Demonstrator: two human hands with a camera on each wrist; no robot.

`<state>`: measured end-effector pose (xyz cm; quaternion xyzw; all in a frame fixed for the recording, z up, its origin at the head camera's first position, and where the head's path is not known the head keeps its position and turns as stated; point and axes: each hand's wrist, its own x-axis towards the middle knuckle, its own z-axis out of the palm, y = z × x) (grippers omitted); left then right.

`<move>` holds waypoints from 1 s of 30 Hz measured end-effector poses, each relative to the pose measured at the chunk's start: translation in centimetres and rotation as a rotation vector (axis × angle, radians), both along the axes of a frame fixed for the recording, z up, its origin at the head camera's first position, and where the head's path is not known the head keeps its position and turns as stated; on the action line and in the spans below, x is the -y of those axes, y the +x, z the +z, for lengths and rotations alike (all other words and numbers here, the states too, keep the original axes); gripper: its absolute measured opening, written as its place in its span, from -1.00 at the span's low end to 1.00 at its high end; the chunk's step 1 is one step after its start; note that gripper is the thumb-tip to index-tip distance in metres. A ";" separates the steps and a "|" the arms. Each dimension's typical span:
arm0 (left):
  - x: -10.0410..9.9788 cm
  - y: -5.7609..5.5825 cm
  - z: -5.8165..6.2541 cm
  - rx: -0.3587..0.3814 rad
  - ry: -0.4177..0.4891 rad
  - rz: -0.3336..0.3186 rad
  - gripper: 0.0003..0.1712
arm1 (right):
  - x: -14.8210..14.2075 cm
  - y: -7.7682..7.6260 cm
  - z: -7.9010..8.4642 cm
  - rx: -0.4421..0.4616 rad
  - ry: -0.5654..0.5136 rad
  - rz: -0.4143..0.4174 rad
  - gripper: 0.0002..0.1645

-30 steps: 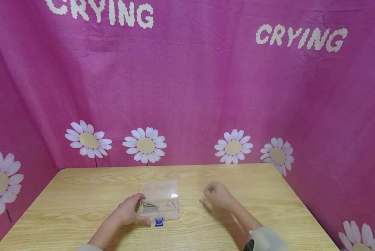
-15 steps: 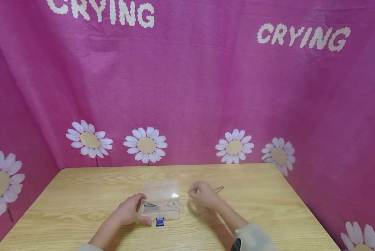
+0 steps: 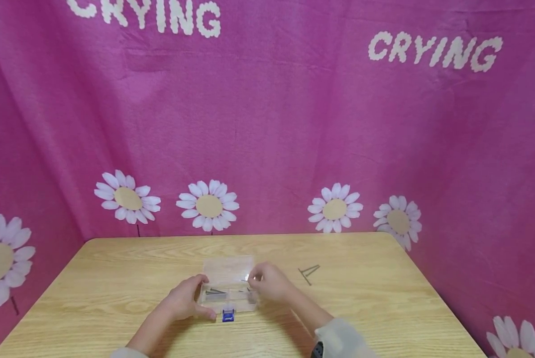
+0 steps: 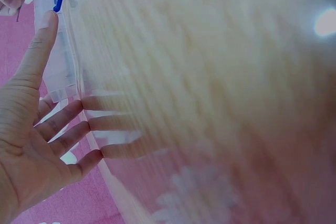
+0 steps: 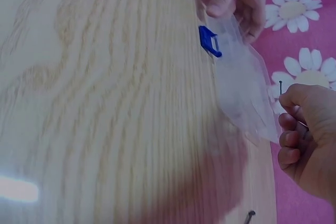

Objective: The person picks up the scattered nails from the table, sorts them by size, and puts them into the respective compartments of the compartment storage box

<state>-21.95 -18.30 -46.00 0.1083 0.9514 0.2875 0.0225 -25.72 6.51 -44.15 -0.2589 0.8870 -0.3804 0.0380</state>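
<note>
A clear plastic box (image 3: 242,308) with a blue latch (image 3: 228,315) stands on the table with its lid (image 3: 224,268) folded back. My left hand (image 3: 186,299) holds it at the left side, thumb along the front and fingers around toward the back. Long nails (image 3: 214,292) lie in the left compartment; smaller ones lie on the right. Between thumb and forefinger, my right hand (image 3: 271,283) pinches a small thin nail (image 5: 281,86), its head end sticking up in the right wrist view. That hand is over the box's right back corner.
Several long nails (image 3: 309,271) lie loose on the wooden table (image 3: 361,298), right of the right hand. A pink cloth (image 3: 267,124) printed with daisies hangs behind the table's far edge and along both sides.
My right hand has moved left with the small nail, from near the loose nails to the box's right side, uncovering those nails. The left hand and box stay in place.
</note>
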 end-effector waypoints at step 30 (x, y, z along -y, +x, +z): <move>-0.2 0.2 0.3 0.009 0.021 0.011 -0.02 | 2.7 0.3 -2.0 -0.027 0.059 -0.063 -0.91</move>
